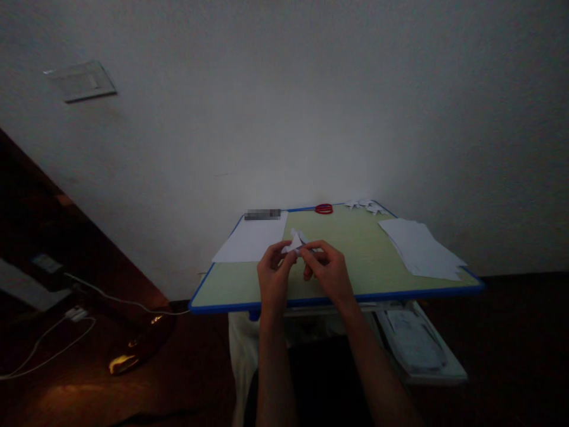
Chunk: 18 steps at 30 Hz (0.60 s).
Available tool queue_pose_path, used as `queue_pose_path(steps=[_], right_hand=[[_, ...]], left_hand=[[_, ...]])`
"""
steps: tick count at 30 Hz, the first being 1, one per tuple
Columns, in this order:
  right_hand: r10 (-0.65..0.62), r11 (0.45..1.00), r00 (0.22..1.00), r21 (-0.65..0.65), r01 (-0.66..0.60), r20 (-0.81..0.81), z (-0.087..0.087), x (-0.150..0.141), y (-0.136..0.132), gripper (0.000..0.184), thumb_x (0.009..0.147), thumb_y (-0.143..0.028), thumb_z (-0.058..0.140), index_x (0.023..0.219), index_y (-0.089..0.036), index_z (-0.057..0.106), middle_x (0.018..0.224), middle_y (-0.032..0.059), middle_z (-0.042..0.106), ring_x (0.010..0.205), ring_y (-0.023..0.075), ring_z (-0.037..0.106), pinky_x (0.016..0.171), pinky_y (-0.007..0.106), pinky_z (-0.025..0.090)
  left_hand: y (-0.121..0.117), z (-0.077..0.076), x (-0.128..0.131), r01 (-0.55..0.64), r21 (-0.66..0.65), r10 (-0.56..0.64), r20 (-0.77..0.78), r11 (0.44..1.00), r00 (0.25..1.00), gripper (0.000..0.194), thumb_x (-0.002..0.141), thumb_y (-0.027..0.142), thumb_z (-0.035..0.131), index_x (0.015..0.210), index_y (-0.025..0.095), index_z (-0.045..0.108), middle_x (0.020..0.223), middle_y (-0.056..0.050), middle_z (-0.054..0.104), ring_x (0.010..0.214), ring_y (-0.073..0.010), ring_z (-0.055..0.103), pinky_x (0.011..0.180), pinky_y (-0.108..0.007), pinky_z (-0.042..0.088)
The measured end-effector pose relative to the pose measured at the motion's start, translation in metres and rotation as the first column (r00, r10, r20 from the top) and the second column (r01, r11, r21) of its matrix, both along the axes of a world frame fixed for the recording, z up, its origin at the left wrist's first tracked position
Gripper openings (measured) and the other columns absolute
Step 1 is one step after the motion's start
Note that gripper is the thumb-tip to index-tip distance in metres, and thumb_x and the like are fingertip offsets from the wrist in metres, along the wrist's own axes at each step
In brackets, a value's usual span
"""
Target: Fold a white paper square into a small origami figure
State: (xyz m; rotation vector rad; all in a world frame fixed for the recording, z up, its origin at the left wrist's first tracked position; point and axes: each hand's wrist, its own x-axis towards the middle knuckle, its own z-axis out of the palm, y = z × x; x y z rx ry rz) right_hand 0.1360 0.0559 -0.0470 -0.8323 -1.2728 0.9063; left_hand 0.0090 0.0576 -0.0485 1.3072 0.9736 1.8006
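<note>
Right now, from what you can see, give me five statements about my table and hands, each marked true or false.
1. The left hand and right hand both hold the folded white paper. True.
2. The red loop lies on the loose white sheets. False: it lies apart from them, near the table's far edge.
3. Small folded paper pieces lie near the far right corner. True.
4. The table's edging is yellow. False: it is blue.
5. The loose white sheets lie right of the right hand. True.

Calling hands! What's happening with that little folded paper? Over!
Left hand and right hand both pinching folded paper. Pointed tip up, lower part partly hidden. Nothing seen blocking; loose sheets off to the right.
</note>
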Motion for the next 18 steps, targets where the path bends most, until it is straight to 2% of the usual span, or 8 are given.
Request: queue_pose_path(steps=[3,5,6,8,10,13,18], right_hand=[[-0.243,0.967,0.970,0.076,0.244,-0.032,0.0005,0.0023,0.0003,0.021,0.087,-0.042,0.071,0.084,-0.021,0.067,0.054,-0.0063,0.054,0.048,0.0126,0.051,0.048,0.025,0.038],[-0.371,0.917,0.928,0.152,0.370,-0.021,-0.0001,0.0037,0.0023,0.019,0.086,-0.040,0.072,0.090,-0.021,0.070,0.072,-0.0010,0.064,0.065,0.0157,0.059,0.060,0.028,0.045],[-0.392,0.903,0.920,0.188,0.385,-0.002,-0.0006,0.0040,0.0036,0.020,0.086,-0.039,0.072,0.097,-0.021,0.072,0.087,0.0028,0.069,0.079,0.0186,0.064,0.069,0.030,0.049],[-0.346,0.918,0.938,0.216,0.332,0.030,-0.0018,0.0037,0.0061,0.029,0.087,-0.038,0.070,0.112,-0.023,0.073,0.113,0.0082,0.070,0.103,0.0237,0.065,0.083,0.036,0.051],[-0.243,0.953,0.970,0.190,0.234,0.024,-0.0031,0.0027,0.0078,0.035,0.089,-0.038,0.067,0.121,-0.024,0.071,0.124,0.0100,0.069,0.111,0.0254,0.064,0.088,0.039,0.052],[-0.139,0.981,0.990,0.132,0.140,-0.019,-0.0046,0.0016,0.0090,0.036,0.090,-0.038,0.066,0.122,-0.023,0.071,0.119,0.0099,0.073,0.102,0.0246,0.068,0.086,0.039,0.055],[-0.085,0.993,0.996,0.082,0.086,-0.016,-0.0045,0.0030,0.0087,0.033,0.087,-0.037,0.069,0.118,-0.023,0.073,0.107,0.0065,0.076,0.092,0.0221,0.069,0.081,0.035,0.057]], left_hand=[[0.0011,-0.0019,-0.0003,0.005,0.006,-0.005,0.002,1.000,1.000,0.028,0.078,0.028,0.080,0.104,0.019,0.075,0.089,-0.005,0.075,0.079,-0.0162,0.067,0.074,-0.027,0.054],[0.0011,-0.0026,-0.0005,0.015,0.013,-0.015,-0.020,1.000,1.000,0.027,0.079,0.027,0.079,0.105,0.019,0.076,0.092,-0.005,0.075,0.080,-0.0157,0.066,0.074,-0.027,0.053],[0.0009,-0.0026,-0.0006,0.022,0.015,-0.022,-0.034,1.000,0.999,0.027,0.080,0.027,0.078,0.105,0.020,0.076,0.093,-0.005,0.075,0.080,-0.0155,0.066,0.074,-0.027,0.053],[0.0003,-0.0023,-0.0008,0.043,0.012,-0.042,-0.059,0.999,0.997,0.027,0.080,0.026,0.077,0.106,0.020,0.077,0.090,-0.004,0.075,0.079,-0.0154,0.065,0.075,-0.027,0.052],[-0.0004,-0.0018,-0.0008,0.066,0.004,-0.066,-0.074,0.998,0.995,0.028,0.081,0.026,0.077,0.108,0.020,0.077,0.085,-0.004,0.074,0.078,-0.0156,0.065,0.075,-0.027,0.052],[-0.0006,-0.0014,-0.0008,0.087,-0.005,-0.087,-0.072,0.996,0.994,0.030,0.081,0.026,0.076,0.110,0.019,0.076,0.081,-0.002,0.071,0.077,-0.0153,0.064,0.075,-0.027,0.051],[0.0013,-0.0024,-0.0007,0.071,0.004,-0.070,-0.023,0.998,0.997,0.032,0.081,0.026,0.076,0.112,0.019,0.073,0.080,0.000,0.065,0.075,-0.0136,0.061,0.072,-0.025,0.050]])
